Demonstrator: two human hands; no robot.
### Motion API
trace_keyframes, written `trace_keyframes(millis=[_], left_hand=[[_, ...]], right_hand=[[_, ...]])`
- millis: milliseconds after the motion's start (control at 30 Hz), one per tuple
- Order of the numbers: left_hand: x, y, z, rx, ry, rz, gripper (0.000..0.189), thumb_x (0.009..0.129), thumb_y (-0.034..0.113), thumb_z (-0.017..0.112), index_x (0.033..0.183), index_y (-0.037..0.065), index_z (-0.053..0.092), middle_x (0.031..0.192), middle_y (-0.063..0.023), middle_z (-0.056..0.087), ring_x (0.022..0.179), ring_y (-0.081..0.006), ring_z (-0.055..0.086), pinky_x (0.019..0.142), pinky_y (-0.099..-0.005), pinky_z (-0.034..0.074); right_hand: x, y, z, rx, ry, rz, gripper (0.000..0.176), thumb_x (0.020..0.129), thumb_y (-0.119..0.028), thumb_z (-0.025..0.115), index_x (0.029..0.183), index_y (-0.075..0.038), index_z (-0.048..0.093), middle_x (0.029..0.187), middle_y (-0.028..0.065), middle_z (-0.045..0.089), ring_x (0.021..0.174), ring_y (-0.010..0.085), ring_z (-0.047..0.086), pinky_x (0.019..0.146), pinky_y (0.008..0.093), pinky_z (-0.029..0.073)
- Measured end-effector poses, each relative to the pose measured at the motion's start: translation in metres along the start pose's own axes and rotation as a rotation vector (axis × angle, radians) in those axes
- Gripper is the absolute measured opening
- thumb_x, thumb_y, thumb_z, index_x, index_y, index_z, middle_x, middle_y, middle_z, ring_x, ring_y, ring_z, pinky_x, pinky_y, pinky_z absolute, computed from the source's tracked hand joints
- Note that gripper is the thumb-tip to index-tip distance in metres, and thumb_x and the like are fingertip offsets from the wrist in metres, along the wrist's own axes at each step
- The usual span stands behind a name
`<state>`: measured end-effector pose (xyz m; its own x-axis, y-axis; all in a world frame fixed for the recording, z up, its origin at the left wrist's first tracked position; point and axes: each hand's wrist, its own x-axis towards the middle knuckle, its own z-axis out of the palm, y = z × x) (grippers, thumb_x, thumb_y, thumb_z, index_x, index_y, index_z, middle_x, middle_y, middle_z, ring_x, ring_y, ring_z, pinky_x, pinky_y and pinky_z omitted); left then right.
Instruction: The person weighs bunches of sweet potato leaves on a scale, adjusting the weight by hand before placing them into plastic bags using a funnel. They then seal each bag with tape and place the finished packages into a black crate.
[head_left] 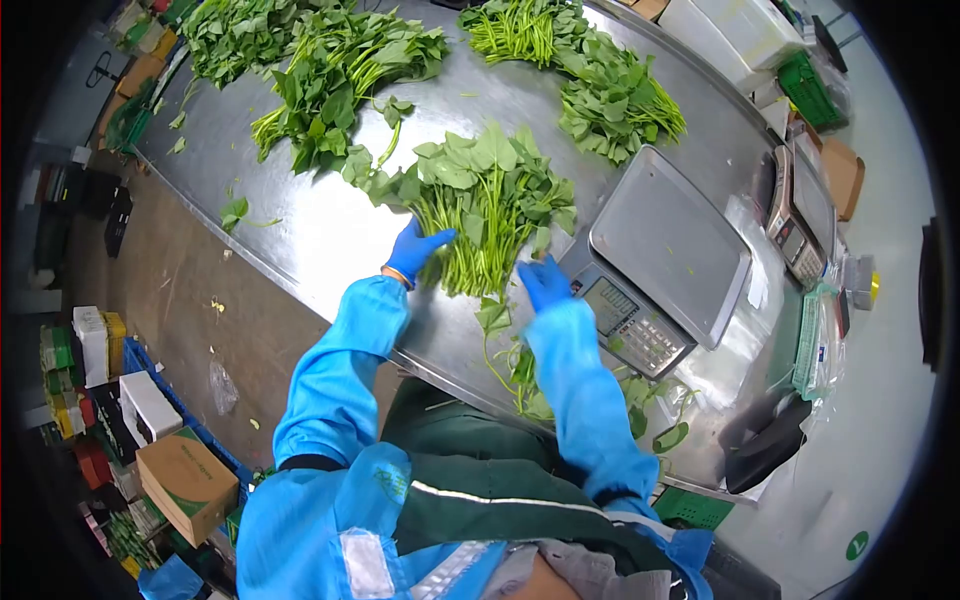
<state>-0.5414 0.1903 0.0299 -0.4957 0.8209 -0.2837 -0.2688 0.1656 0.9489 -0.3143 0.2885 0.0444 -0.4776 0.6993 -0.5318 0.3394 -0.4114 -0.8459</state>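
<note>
One leafy bunch (482,220), long axis fore-and-aft, stems (470,262) nearest, leaves (485,155) away.

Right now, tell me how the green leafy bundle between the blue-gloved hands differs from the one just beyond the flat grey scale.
The near bundle points its stem ends down the picture; the far bundle, to the right. The near bundle lies between left hand and right hand; the far bundle lies untouched. Both rest on the metal table.
</note>
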Motion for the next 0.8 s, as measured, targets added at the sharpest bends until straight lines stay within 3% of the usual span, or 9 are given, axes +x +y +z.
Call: trace_keyframes(millis=[67,133,200,267,333,533,567,733,800], left_hand=[[-0.007,0.008,0.021,-0.066,0.019,-0.050,0.055,0.070,0.011,0.070,0.117,-0.002,0.043,0.108,-0.0092,0.055,0.095,-0.0162,0.053,0.084,-0.0285,0.042],[-0.002,0.009,0.031,-0.106,-0.023,-0.074,0.052,0.072,0.009,0.068,0.116,-0.001,0.043,0.107,-0.0092,0.055,0.095,-0.0164,0.054,0.084,-0.0279,0.043],[-0.003,0.021,0.046,-0.394,-0.064,-0.093,0.050,0.073,0.004,0.065,0.116,0.001,0.041,0.105,-0.0094,0.055,0.094,-0.0172,0.055,0.081,-0.0290,0.045],[-0.005,0.040,0.064,-0.469,-0.079,-0.140,0.049,0.073,0.003,0.064,0.116,0.001,0.041,0.105,-0.0092,0.055,0.094,-0.0172,0.055,0.080,-0.0290,0.045],[-0.014,0.064,0.089,-0.535,-0.112,-0.201,0.047,0.074,0.002,0.063,0.116,0.001,0.041,0.105,-0.0091,0.055,0.094,-0.0171,0.054,0.080,-0.0290,0.046],[-0.007,0.128,0.199,-0.341,-0.427,0.160,0.053,0.073,0.000,0.063,0.119,0.002,0.038,0.108,-0.0084,0.053,0.098,-0.0169,0.053,0.081,-0.0292,0.045],[-0.005,0.135,0.221,-0.385,-0.488,0.070,0.055,0.072,0.000,0.064,0.120,0.002,0.038,0.108,-0.0090,0.053,0.097,-0.0168,0.053,0.081,-0.0290,0.045],[0.043,0.075,0.318,-0.201,-0.638,0.055,0.052,0.071,0.007,0.067,0.116,0.000,0.043,0.102,-0.0092,0.057,0.090,-0.0169,0.056,0.078,-0.0284,0.046],[0.056,0.054,0.325,0.355,-0.526,0.236,0.060,0.071,0.016,0.070,0.119,-0.002,0.040,0.106,-0.0119,0.056,0.093,-0.0191,0.055,0.081,-0.0295,0.044]], right_hand=[[0.048,0.000,0.044,-0.088,0.008,-0.333,0.068,0.081,-0.021,0.058,0.131,0.003,0.018,0.118,0.0189,0.047,0.109,0.0254,0.047,0.088,0.0308,0.038],[0.064,-0.018,0.061,-0.193,0.018,-0.234,0.064,0.082,-0.022,0.057,0.129,0.003,0.022,0.117,0.0177,0.048,0.107,0.0249,0.048,0.087,0.0308,0.039],[0.058,-0.028,0.069,-0.292,0.035,-0.120,0.061,0.083,-0.023,0.056,0.128,0.003,0.025,0.116,0.0166,0.049,0.105,0.0244,0.049,0.087,0.0308,0.039],[0.045,-0.046,0.060,0.070,0.047,-0.200,0.055,0.084,-0.025,0.055,0.125,0.003,0.031,0.113,0.0149,0.051,0.100,0.0224,0.050,0.085,0.0302,0.040],[0.021,-0.065,0.046,0.187,0.126,-0.295,0.049,0.084,-0.024,0.055,0.120,0.003,0.036,0.112,0.0130,0.051,0.097,0.0195,0.050,0.084,0.0297,0.040],[-0.037,-0.126,-0.059,0.235,0.409,-0.628,0.042,0.085,-0.017,0.054,0.119,0.003,0.038,0.109,0.0129,0.051,0.099,0.0181,0.049,0.085,0.0293,0.039],[-0.043,-0.133,-0.080,0.170,0.506,-0.627,0.043,0.085,-0.019,0.054,0.118,0.004,0.039,0.108,0.0139,0.052,0.097,0.0186,0.050,0.085,0.0292,0.039],[-0.025,-0.101,-0.190,0.036,0.696,-0.395,0.057,0.081,-0.034,0.058,0.118,0.005,0.039,0.110,0.0190,0.052,0.100,0.0278,0.052,0.085,0.0331,0.040],[-0.005,-0.061,-0.229,-0.439,0.759,-0.177,0.068,0.076,-0.042,0.060,0.120,0.005,0.038,0.112,0.0220,0.051,0.103,0.0324,0.050,0.086,0.0359,0.040]])
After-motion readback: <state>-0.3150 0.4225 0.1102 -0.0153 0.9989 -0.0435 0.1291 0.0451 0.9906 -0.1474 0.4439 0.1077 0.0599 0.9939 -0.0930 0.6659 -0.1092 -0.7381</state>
